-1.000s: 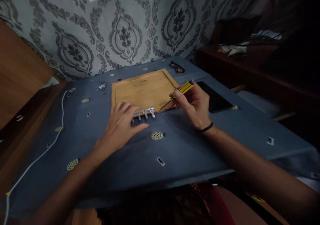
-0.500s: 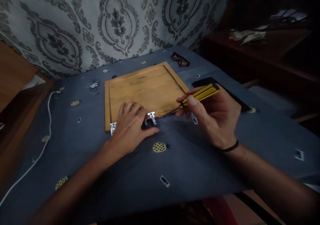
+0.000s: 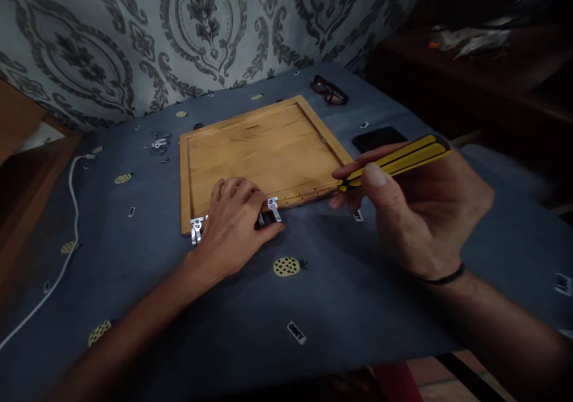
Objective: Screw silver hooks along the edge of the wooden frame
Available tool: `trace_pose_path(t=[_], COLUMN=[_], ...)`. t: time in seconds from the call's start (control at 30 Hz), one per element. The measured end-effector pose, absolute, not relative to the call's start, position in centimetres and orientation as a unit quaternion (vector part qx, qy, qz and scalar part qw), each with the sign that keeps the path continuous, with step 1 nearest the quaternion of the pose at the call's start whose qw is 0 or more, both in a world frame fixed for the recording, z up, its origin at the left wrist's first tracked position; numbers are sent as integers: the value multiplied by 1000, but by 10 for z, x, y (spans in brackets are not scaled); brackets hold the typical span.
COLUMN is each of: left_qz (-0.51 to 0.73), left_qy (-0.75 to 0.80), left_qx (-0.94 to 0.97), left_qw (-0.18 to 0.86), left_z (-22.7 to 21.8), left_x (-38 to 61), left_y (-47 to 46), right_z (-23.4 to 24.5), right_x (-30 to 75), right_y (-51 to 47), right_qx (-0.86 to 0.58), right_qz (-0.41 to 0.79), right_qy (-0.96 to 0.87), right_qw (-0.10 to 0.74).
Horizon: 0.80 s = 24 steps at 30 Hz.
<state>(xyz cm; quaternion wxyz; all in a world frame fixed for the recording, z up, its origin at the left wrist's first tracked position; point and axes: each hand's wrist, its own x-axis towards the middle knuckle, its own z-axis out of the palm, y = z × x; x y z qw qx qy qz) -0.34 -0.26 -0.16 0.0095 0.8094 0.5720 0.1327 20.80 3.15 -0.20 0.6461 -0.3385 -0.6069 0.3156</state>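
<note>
A framed wooden panel (image 3: 268, 145) lies flat on the cloth-covered table. My left hand (image 3: 233, 226) grips its near edge, fingers bent over the top and thumb along the front side. Silver metal clips (image 3: 274, 209) sit on that edge beside my thumb and index finger. Another clip (image 3: 196, 229) shows at the near left corner; whatever lies under my palm is hidden. In my right hand (image 3: 421, 223) is a screwdriver (image 3: 400, 162) with a yellow and black handle, held between thumb and fingers near the panel's right corner. Its shaft can hardly be made out.
Small metal parts (image 3: 160, 143) lie left of the panel. Behind its right corner are glasses (image 3: 330, 90), with a black phone-like object (image 3: 378, 138) nearer my right hand. A white cable (image 3: 74, 211) runs down the table's left side. A patterned curtain (image 3: 203, 26) hangs behind.
My right hand has drawn the screwdriver to the right, away from the clip by my left thumb. My left hand keeps its place on the panel; the view has shifted slightly.
</note>
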Motion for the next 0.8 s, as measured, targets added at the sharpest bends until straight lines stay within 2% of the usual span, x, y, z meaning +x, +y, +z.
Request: trace_pose_path(t=[0.33,0.6,0.8], left_qz=[161,160,153], left_qy=[572,575,574], left_qx=[804,802,804], left_qw=[29,33,33], left_z=[-3,-4,-4], left_x=[-3,-3,-3], left_y=[-2,-2,-1], right_z=[-4,17,6], right_x=[203,182,173], right_y=[32,37,49], right_qx=[-326,-329,-294], right_qz=[344,338,384], right_qy=[-591,-656,-664], right_qw=[652,589,570])
